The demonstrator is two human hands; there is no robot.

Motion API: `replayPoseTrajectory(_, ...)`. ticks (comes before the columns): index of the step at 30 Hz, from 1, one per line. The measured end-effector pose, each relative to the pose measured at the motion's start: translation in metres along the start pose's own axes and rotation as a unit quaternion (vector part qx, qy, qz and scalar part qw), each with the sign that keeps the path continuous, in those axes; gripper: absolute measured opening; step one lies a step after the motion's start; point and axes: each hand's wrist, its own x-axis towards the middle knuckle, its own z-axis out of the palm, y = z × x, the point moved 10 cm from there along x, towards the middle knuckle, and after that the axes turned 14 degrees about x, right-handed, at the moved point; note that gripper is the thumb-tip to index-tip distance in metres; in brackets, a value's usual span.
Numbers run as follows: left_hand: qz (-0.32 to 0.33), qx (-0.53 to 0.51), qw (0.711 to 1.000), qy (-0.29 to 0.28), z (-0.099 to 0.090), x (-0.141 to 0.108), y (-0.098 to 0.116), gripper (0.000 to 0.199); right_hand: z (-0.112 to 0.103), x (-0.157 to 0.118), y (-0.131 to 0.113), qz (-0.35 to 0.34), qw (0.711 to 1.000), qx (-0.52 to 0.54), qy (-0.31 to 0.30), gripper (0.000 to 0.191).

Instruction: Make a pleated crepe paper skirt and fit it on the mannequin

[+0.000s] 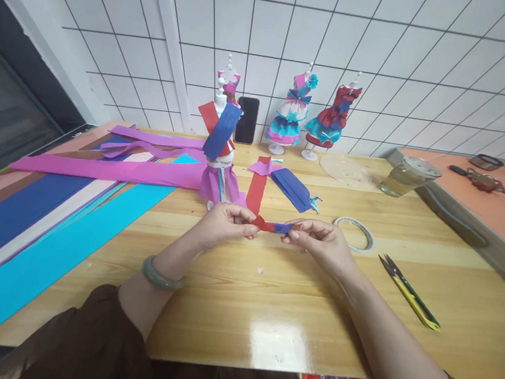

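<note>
Both of my hands pinch a narrow strip of red and blue crepe paper (271, 227), stretched level between them above the table. My left hand (233, 221) is closed on its red end, and my right hand (315, 238) on the blue end. Just beyond, a red crepe paper piece (256, 193) lies on the wood, partly under a small pink piece (262, 166). Behind my left hand stands a small white mannequin (219, 161) with red and blue paper crossed over its chest and a purple skirt. A folded blue paper piece (291, 189) lies to its right.
Long crepe paper strips (117, 210) cover the table's left side. On the right are a tape roll (354, 234), thread snips (409, 292) and a lidded cup (406, 176). Dressed mannequins (289, 111) and a phone (246, 120) stand along the tiled wall.
</note>
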Motion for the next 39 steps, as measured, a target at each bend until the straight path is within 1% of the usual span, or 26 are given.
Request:
replayPoseTrajectory(4,-0.01,-0.012,1.0,0.008,0.0,0.0,-0.004,0.02,-0.001,0.001,-0.003,-0.015,1.0,-0.008,0.018,0.016)
replayPoseTrajectory(7,-0.012,-0.001,1.0,0.023,-0.001,0.001,-0.005,0.021,-0.002,0.001,-0.005,-0.036,0.999,-0.01,0.029,0.016)
replayPoseTrajectory(10,0.003,0.026,0.999,0.036,-0.001,0.001,0.0,0.018,-0.003,0.001,-0.004,-0.046,0.998,-0.003,0.043,0.017)
replayPoseTrajectory(13,0.012,0.038,0.998,0.047,-0.001,0.001,0.004,0.021,-0.005,0.0,-0.001,-0.046,0.997,0.015,0.062,0.017)
replayPoseTrajectory(17,-0.001,0.021,0.998,0.062,-0.002,0.001,0.0,0.021,-0.009,0.0,0.001,-0.051,0.995,0.023,0.079,0.019)
replayPoseTrajectory(25,-0.023,-0.019,0.996,0.081,-0.002,0.001,-0.006,0.02,-0.012,0.0,0.002,-0.058,0.993,0.053,0.093,0.019)
replayPoseTrajectory(31,-0.026,-0.044,0.996,0.076,-0.001,0.003,-0.01,0.022,-0.01,0.001,0.001,-0.057,0.993,0.052,0.089,0.018)
replayPoseTrajectory(37,-0.025,-0.066,0.995,0.063,0.0,0.005,-0.013,0.023,-0.006,0.003,0.0,-0.072,0.991,0.098,0.052,0.02)
replayPoseTrajectory(39,-0.021,-0.07,0.996,0.059,0.0,0.005,-0.013,0.023,-0.005,0.004,0.001,-0.07,0.992,0.093,0.046,0.019)
